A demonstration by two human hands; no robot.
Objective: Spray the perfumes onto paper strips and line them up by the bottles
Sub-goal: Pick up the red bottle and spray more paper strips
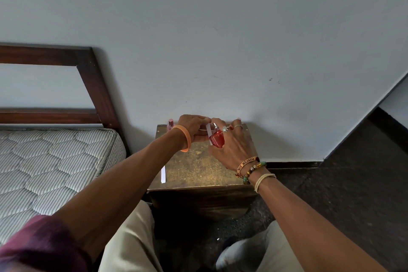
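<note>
Red perfume bottle (217,139) sits gripped in the right hand (236,146); the left hand (191,127) pinches a paper strip (208,127) over the table (198,169). Likely the spraying step; the nozzle needs aiming.

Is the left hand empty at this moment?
No, the left hand pinches a white paper strip beside the red bottle.

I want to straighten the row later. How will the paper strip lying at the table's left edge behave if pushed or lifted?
The paper strip looks thin and narrow, so it is probably very light and floppy when lifted. It lies flat right along the left edge of the table, so a sideways push may well slide it off.
</note>
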